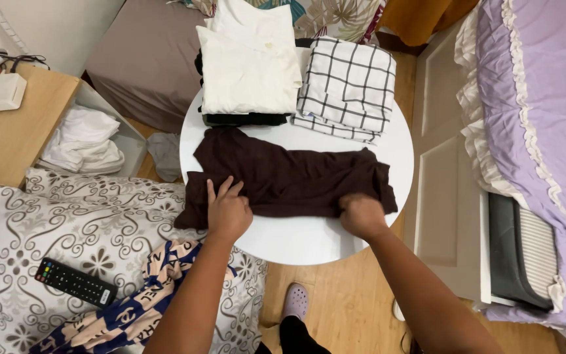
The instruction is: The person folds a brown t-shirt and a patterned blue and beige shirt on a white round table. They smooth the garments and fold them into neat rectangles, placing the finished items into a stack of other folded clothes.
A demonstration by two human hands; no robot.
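A dark brown garment [283, 174] lies spread across a round white table [309, 239]. My left hand [227, 211] rests on its near left edge, fingers pressing the cloth flat. My right hand [361, 215] grips the near right edge, fingers curled into the fabric. Behind the brown garment sit a folded white stack [250, 65] on top of a black item, and a folded white shirt with a black check [348, 85].
A patterned pillow [67, 229] with a black remote [76, 283] and a blue-and-pink cloth [145, 301] lies at the left. White clothes [83, 141] sit in a box by a wooden desk [14, 131]. A bed with lilac ruffled bedding [538, 118] is on the right.
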